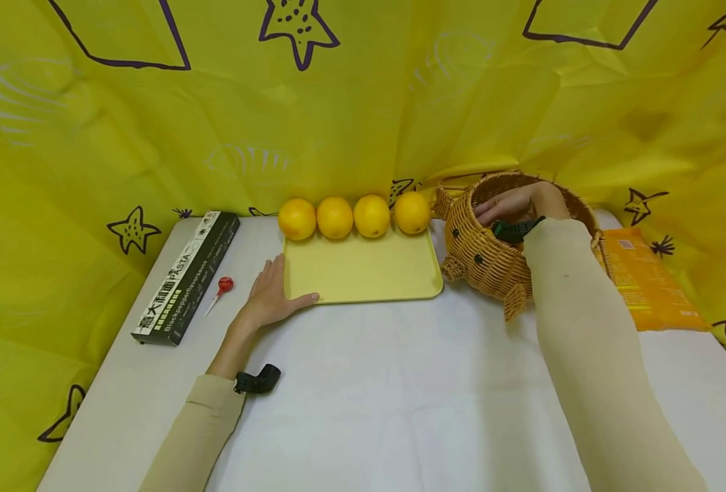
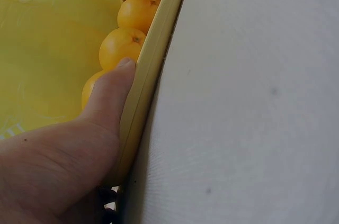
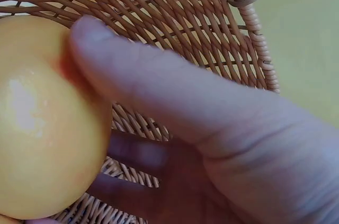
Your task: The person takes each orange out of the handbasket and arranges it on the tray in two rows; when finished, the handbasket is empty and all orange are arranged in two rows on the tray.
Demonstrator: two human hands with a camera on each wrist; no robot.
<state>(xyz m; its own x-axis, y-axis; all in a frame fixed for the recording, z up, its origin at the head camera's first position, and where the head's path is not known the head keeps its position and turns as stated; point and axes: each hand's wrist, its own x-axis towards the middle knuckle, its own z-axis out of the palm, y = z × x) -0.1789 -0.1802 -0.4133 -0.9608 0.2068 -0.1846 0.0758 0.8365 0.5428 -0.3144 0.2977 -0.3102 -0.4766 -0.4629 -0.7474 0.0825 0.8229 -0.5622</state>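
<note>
My right hand [image 1: 516, 203] reaches down into a brown wicker basket [image 1: 492, 263] shaped like an animal. In the right wrist view its thumb presses on an orange [image 3: 47, 123], with fingers behind and below the fruit; the hold is partly hidden. My left hand [image 1: 272, 295] lies at the near left corner of a pale yellow tray [image 1: 363, 270]. Its fingers stretch along the left side and the thumb rests on the front edge. Several oranges [image 1: 334, 219] stand in a row along the tray's far side.
On the left lie a black-and-white pasta box [image 1: 187, 277] and a red lollipop [image 1: 225, 285]. An orange packet [image 1: 654, 283] lies right of the basket, partly behind the right sleeve. A yellow patterned curtain [image 1: 338, 123] hangs behind the white table [image 1: 369, 389].
</note>
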